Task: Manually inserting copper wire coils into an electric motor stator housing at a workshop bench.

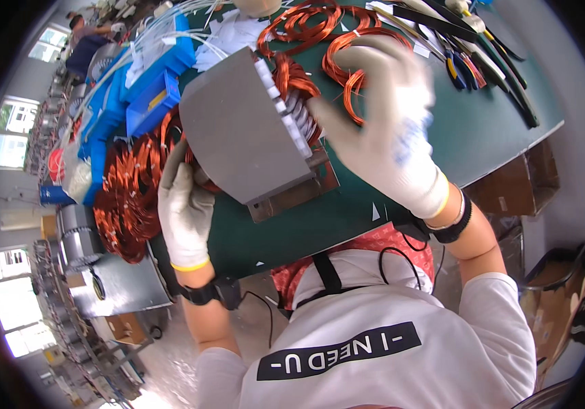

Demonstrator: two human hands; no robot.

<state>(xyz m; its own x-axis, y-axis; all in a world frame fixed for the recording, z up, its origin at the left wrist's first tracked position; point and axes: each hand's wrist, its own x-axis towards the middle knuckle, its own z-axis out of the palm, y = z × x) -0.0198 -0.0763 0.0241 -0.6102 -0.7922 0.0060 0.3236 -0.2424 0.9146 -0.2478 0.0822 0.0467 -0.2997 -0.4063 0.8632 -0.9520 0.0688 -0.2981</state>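
Observation:
A grey motor stator [244,129] sits tilted in front of me on a dark metal support plate [292,194]. White slot insulation [282,109] lines its right end, where copper windings [296,82] bulge out. My left hand [186,215], in a white glove, holds the stator's left end, its fingertips partly hidden near the copper wire there. My right hand [398,129], also gloved and blurred by motion, is raised just right of the windings. Its thumb points at them, apart from the bent fingers, and nothing shows in its grasp.
Copper wire coils [128,191] pile up on the left, and more loose coils [347,51] lie at the back. Blue bins [152,102] stand back left. Pliers [457,68] and other tools lie back right on the green table [504,116]. A cardboard box [517,180] is beyond the right edge.

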